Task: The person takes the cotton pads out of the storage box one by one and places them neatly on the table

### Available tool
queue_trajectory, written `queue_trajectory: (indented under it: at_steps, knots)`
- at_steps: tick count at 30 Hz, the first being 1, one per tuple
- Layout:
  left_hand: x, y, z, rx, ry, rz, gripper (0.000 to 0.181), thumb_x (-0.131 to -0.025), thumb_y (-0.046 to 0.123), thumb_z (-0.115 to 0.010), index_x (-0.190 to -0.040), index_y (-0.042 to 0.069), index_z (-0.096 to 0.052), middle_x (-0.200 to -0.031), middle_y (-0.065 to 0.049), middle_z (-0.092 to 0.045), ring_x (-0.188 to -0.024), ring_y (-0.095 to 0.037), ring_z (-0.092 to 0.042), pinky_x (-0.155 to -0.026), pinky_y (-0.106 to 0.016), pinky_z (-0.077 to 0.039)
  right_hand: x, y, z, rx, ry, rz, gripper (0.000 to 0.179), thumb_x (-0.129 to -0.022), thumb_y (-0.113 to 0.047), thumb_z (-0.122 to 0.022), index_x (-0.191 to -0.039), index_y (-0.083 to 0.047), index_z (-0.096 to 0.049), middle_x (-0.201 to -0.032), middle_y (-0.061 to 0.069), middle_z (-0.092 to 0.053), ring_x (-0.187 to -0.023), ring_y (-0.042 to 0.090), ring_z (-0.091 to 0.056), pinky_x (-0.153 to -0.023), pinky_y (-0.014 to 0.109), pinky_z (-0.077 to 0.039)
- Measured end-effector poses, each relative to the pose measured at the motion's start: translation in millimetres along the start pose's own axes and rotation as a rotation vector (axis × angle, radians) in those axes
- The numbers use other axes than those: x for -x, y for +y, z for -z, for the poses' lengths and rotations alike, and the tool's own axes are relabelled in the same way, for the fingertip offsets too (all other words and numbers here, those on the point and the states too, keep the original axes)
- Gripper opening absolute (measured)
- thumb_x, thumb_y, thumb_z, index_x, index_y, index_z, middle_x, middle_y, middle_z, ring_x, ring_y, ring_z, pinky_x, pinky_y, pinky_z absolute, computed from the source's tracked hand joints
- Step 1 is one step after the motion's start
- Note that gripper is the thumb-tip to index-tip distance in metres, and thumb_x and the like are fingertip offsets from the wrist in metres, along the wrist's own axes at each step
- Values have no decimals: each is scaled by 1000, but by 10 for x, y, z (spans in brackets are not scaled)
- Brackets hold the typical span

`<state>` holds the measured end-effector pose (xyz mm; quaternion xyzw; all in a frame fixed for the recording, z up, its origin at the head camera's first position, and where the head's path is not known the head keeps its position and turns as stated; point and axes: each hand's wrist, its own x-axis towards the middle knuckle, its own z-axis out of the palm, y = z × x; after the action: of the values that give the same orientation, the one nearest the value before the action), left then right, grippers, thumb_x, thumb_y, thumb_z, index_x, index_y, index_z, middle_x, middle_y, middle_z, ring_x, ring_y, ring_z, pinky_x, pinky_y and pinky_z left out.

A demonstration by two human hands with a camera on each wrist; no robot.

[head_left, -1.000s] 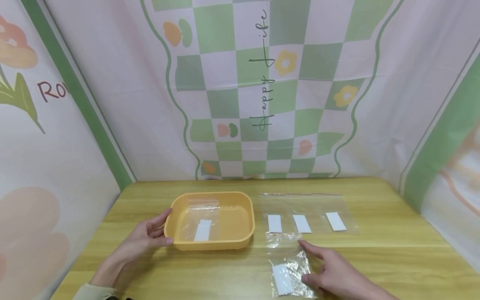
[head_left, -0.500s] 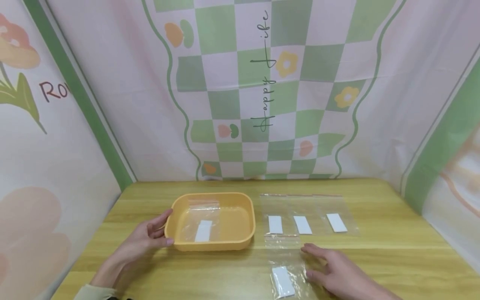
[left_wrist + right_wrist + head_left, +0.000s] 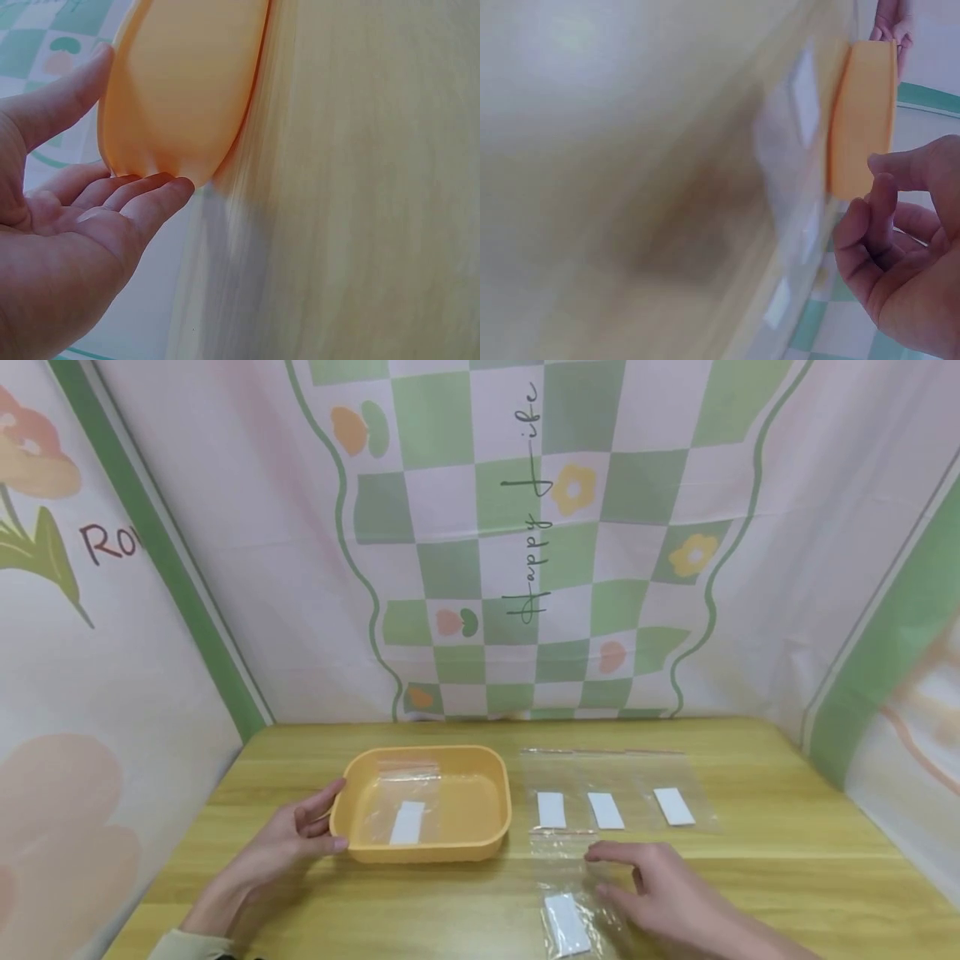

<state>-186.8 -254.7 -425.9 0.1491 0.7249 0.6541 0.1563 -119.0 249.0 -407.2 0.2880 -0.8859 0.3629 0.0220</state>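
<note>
A yellow-orange plastic tray (image 3: pixel 476 806) stands on the table's left half. My left hand (image 3: pixel 277 839) holds its left end, thumb on the front corner of the rim and fingers against the end wall (image 3: pixel 180 112). Inside the tray lies a clear zip bag (image 3: pixel 375 810) with a white rectangular piece (image 3: pixel 407 823) in it. To the tray's right, nearer the front edge, lies another clear zip bag (image 3: pixel 551 867) with a white piece (image 3: pixel 567 925). My right hand (image 3: pixel 667 889) hovers at this bag's right side, fingers loosely bent, thumb and forefinger apart, holding nothing.
Behind the front bag, three more clear zip bags lie overlapping in a row, each with a white piece: left (image 3: pixel 551 810), middle (image 3: pixel 605 811), right (image 3: pixel 674 807). The wooden table (image 3: pixel 435 910) ends at a printed curtain (image 3: pixel 487 568).
My right hand leaves the front bag's right side, shifts right, then comes back left over it. That bag settles flatter. My left hand stays on the tray.
</note>
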Motion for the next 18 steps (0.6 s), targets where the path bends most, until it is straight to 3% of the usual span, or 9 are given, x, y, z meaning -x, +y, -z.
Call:
queue_trajectory:
  at_steps: [2, 4, 6, 9, 11, 18]
  knots:
    - [6, -9, 1, 4, -2, -4, 95, -94, 0, -77, -164, -6, -13, -169, -27, -9, -147, -54, -28, -106, -30, -51, -85, -64, 43, 12, 8, -31, 36, -90, -8, -81, -124, 0, -74, -75, 3, -72, -43, -12, -25, -31, 14, -31]
    - [5, -19, 3, 6, -6, -9, 95, -94, 0, -77, -164, -7, -13, -169, -27, -9, -147, -54, -28, -106, -29, -51, -170, -132, 89, 19, 0, -74, 34, -91, -10, -82, -124, -4, -75, -59, -10, -55, -42, -9, -26, -32, 15, -31]
    - [2, -29, 6, 10, -13, -13, 95, -94, 0, -77, -164, -7, -12, -169, -27, -9, -147, -54, -28, -106, -29, -51, -260, -199, 129, 28, -13, -95, 31, -92, -12, -81, -121, -8, -77, -59, -14, -54, -42, -6, -29, -34, 17, -33]
    - [2, -40, 11, 16, -16, -15, 96, -94, 1, -77, -164, -8, -12, -169, -27, -9, -147, -55, -27, -106, -29, -51, -410, -297, 169, 44, -7, -99, 20, -93, -15, -81, -113, -13, -80, -82, -9, -74, -45, -2, -37, -38, 21, -38]
    - [1, -45, 12, 20, -17, -17, 97, -93, 0, -78, -164, -8, -12, -169, -27, -9, -147, -55, -27, -106, -30, -51, -511, -359, 184, 37, -2, -87, 14, -94, -16, -80, -107, -14, -81, -98, -5, -79, -48, 1, -42, -41, 23, -40]
    - [-14, -42, 13, 17, -12, -25, 98, -93, 0, -78, -163, -8, -11, -169, -27, -8, -148, -54, -26, -107, -29, -49, -878, -572, 218, 54, -51, -59, 4, -96, -15, -76, -99, -16, -80, -84, -14, -73, -59, 5, -55, -51, 25, -48]
